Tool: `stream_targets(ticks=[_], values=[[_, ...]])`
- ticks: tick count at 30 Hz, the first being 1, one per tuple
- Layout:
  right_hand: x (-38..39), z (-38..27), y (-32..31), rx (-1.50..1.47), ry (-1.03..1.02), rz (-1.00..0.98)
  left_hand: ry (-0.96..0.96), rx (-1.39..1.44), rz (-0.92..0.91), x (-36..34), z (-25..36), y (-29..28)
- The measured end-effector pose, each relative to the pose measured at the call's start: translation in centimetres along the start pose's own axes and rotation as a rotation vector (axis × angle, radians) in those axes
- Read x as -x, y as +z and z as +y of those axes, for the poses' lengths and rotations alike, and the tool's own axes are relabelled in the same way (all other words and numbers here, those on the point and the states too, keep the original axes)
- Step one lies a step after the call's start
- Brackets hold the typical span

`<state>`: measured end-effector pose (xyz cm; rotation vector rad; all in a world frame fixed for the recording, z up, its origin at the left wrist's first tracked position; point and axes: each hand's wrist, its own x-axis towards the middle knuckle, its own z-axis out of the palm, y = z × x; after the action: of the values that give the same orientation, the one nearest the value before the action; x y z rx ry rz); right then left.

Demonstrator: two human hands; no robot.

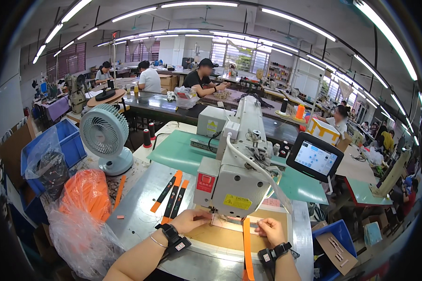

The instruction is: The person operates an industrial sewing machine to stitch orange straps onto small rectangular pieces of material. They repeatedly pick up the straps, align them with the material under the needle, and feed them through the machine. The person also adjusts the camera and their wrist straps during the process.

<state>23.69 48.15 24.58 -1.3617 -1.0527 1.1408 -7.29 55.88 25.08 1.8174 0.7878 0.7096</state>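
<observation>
At the sewing machine (pixel 239 175), my left hand (pixel 194 221) reaches in beside the needle area with its thumb and fingertips pinched together. What lies between those fingertips is too small to make out. My right hand (pixel 271 230) is to the right of an orange strap (pixel 248 248), its fingers curled and pressed together; I cannot tell what they hold. That strap runs from under the machine head toward me, over a tan template board (pixel 229 239). Several black-and-orange straps (pixel 175 199) lie on the metal table (pixel 145 225), left of the machine.
A plastic bag of orange straps (pixel 86 196) sits on the left, near a pale blue fan (pixel 105 136). A control screen (pixel 315 157) stands right of the machine head. Blue bins (pixel 335 234) flank the table. Co-workers (pixel 202 79) sit at tables farther back.
</observation>
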Motion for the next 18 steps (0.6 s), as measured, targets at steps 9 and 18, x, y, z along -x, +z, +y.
stream_targets(ticks=[9,18], values=[[0.1,-0.1,0.2,-0.015,0.009,0.002,-0.016,0.019,0.013,0.1,0.2,0.1],[-0.1,0.2,0.0,-0.018,0.003,-0.011,-0.028,0.1,0.0,-0.2,-0.6,0.1]])
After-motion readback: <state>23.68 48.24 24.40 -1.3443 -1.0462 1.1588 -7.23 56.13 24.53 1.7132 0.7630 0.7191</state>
